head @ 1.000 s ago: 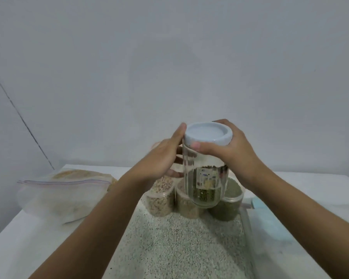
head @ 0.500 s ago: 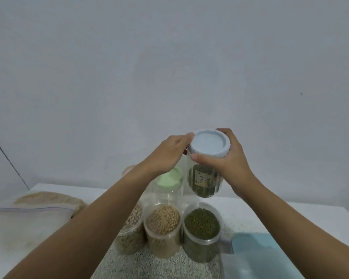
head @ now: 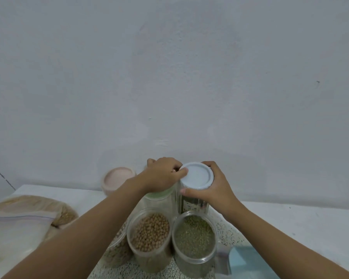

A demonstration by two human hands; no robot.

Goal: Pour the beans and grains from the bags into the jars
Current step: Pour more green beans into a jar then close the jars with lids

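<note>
gripping a smooth round white lid [head: 196, 175] on a tall clear jar [head: 191, 204]: right hand [head: 215, 190] fingers [head: 207, 165] clamped round its rim, left hand [head: 161, 174] curled, pinching its edge.

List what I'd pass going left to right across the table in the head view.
Zip bag of grain → pink-lidded jar → open jar of tan beans → open jar of green beans → light blue object. The white-lidded jar lines up with the green beans, so it's left out.

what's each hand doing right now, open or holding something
The left hand is closed, fingers curled on the left edge of the white lid.
The right hand is closed, gripping that lid's rim atop the tall jar.
</note>
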